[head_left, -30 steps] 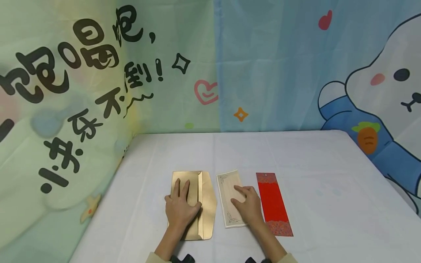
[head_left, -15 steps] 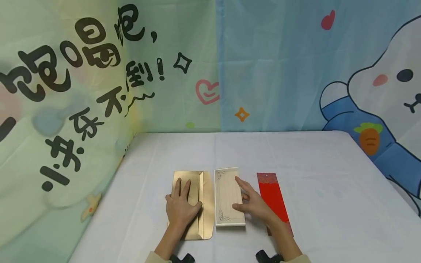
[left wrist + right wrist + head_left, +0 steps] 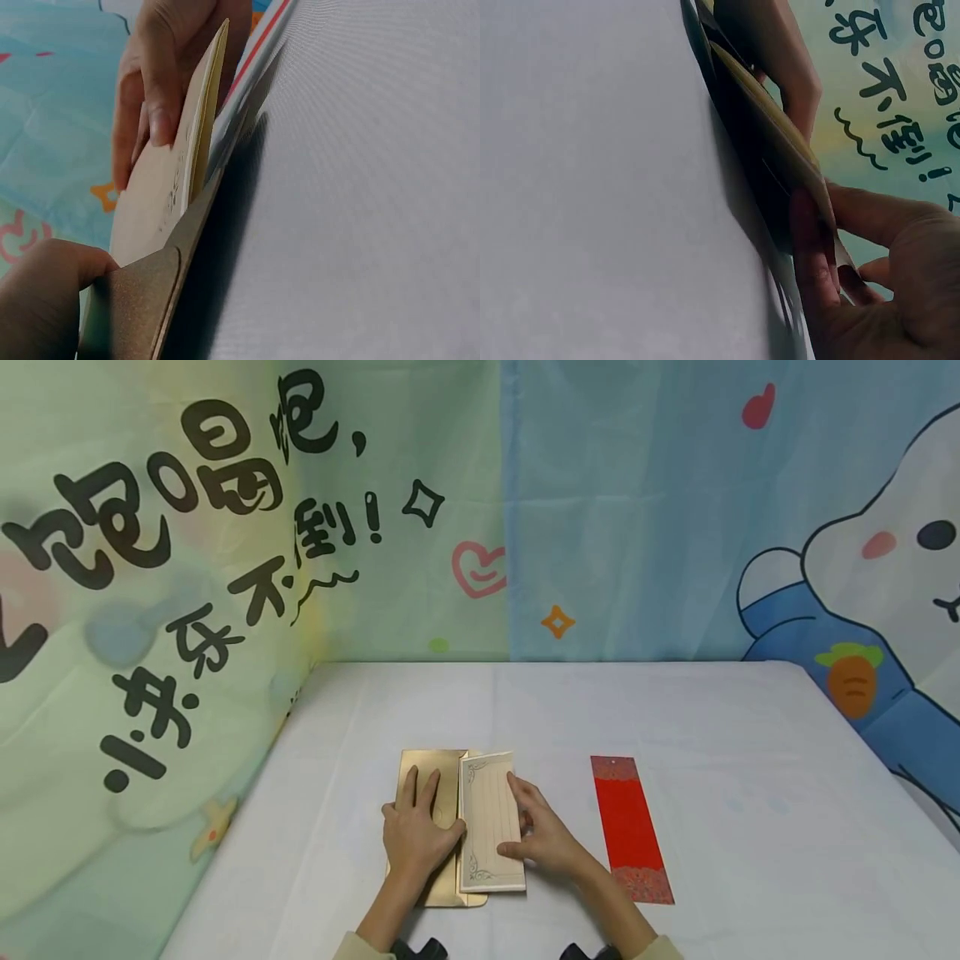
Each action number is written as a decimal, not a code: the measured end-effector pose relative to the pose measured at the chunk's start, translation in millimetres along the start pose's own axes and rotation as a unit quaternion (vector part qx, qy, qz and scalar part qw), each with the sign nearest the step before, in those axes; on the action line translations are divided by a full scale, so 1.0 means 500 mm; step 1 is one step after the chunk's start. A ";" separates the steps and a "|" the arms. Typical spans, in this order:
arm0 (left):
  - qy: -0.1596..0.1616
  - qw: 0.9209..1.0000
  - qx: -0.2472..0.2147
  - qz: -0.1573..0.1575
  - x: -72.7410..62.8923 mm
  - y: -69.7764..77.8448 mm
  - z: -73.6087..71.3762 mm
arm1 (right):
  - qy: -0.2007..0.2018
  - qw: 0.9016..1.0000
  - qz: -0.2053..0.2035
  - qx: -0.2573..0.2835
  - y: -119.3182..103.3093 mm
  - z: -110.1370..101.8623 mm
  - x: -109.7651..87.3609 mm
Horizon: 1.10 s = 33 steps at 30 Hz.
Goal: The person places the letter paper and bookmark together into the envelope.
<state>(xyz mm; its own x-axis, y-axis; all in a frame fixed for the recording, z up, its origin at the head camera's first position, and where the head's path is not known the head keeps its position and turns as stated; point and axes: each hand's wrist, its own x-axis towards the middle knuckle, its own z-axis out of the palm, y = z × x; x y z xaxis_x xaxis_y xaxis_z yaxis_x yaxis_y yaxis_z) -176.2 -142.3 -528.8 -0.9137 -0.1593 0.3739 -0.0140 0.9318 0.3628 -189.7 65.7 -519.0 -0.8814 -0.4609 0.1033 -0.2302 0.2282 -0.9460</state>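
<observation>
A gold envelope (image 3: 448, 781) lies on the white table, and my left hand (image 3: 415, 837) rests on it with the fingers spread. My left thumb (image 3: 56, 277) is at the edge of its opening in the left wrist view. My right hand (image 3: 546, 835) pinches the right side of a stack of cream letter paper (image 3: 489, 818), lined and with ornate corners. In the head view the stack overlaps the envelope's right-hand flap. Its held side is tilted up off the table, as the right wrist view shows, with the right thumb and fingers (image 3: 806, 232) on opposite faces.
A red paper strip (image 3: 630, 818) with patterned ends lies to the right of my right hand. White cloth covers the table (image 3: 712, 735). Printed curtains (image 3: 637, 510) hang behind it and along its left side.
My right hand first hovers over the letter paper, then grips its right side and slides it left onto the envelope's flap. My left hand stays on the envelope.
</observation>
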 end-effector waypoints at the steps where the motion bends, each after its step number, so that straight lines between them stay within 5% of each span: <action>1: -0.001 1.000 0.001 0.000 0.000 0.000 -0.001 | 0.002 1.000 0.001 -0.003 0.001 0.003 0.001; 8: -0.001 1.000 0.009 0.006 0.002 0.000 -0.003 | 0.009 1.000 -0.018 -0.018 0.008 0.022 0.004; 22: -0.001 1.000 0.004 0.006 -0.001 -0.002 -0.002 | 0.015 0.987 -0.048 -0.152 -0.011 0.057 0.016; 33: -0.011 1.000 0.009 0.004 -0.001 0.000 -0.002 | 0.006 0.956 -0.061 -0.289 -0.012 0.071 0.024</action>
<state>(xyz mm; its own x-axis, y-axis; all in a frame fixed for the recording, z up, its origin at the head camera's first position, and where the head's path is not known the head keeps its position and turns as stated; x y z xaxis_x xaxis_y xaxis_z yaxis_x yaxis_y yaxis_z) -175.1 -142.6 -528.1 -0.9223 -0.1452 0.3581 -0.0144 0.9390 0.3437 -184.5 28.4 -523.0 -0.8371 -0.5058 0.2082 -0.5177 0.6098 -0.6001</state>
